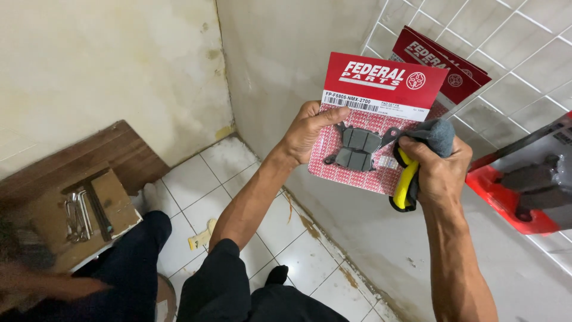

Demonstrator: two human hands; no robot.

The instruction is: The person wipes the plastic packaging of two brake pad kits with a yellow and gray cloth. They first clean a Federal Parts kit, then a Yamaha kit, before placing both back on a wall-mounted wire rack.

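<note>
Both hands hold a carded pack of brake pads up before a white wire grid panel (pixel 512 53).

Largest first: the panel stands on the wall with more red packs (pixel 444 59) hanging behind; the red-and-white blister card (pixel 375 119) is pinched at its left edge by the left hand (pixel 307 134), thumb on the front; the right hand (pixel 438 173) is closed around a grey cloth (pixel 438 134) and a yellow-handled tool (pixel 406 185), touching the card's right edge; the card looks light, thin and bendy, the two dark pads (pixel 356 149) stiff and heavier, so gripping an edge near the pads seems steadiest.
</note>
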